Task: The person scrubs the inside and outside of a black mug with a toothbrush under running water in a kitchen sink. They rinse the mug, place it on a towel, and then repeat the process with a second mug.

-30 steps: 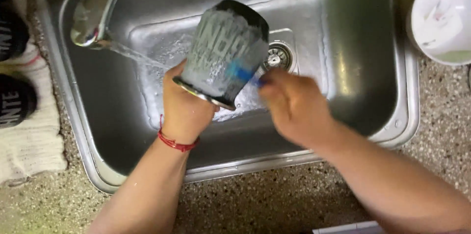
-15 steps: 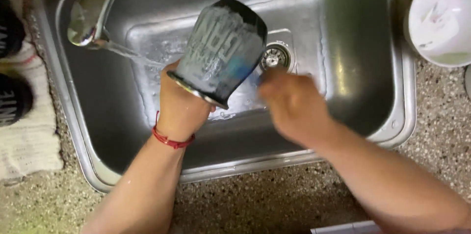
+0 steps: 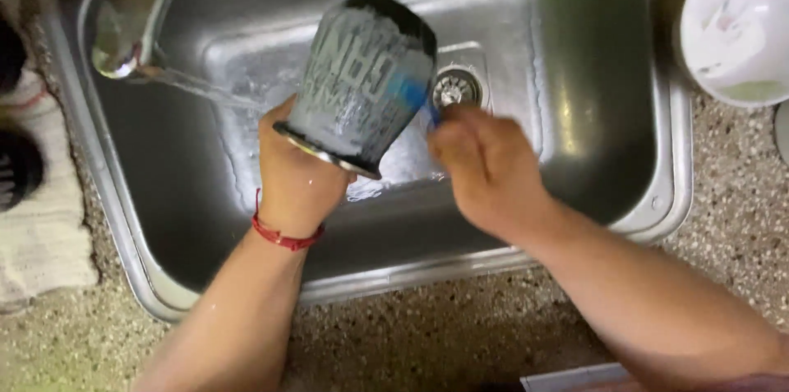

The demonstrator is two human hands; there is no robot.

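Warm indoor light, glare on the steel sink (image 3: 575,71), perhaps slight motion blur.

I see a dark grey metal tumbler with pale lettering and a shiny steel rim (image 3: 362,80) tilted over the sink, base pointing far and right, open mouth near and left. It is wet and soapy. A small blue scrubbing piece (image 3: 421,96) presses against its right side.

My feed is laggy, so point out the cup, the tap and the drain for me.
cup (image 3: 366,84), head view, on its soapy grey side.
tap (image 3: 131,26), head view, on the spout.
drain (image 3: 454,88), head view, on the metal strainer.
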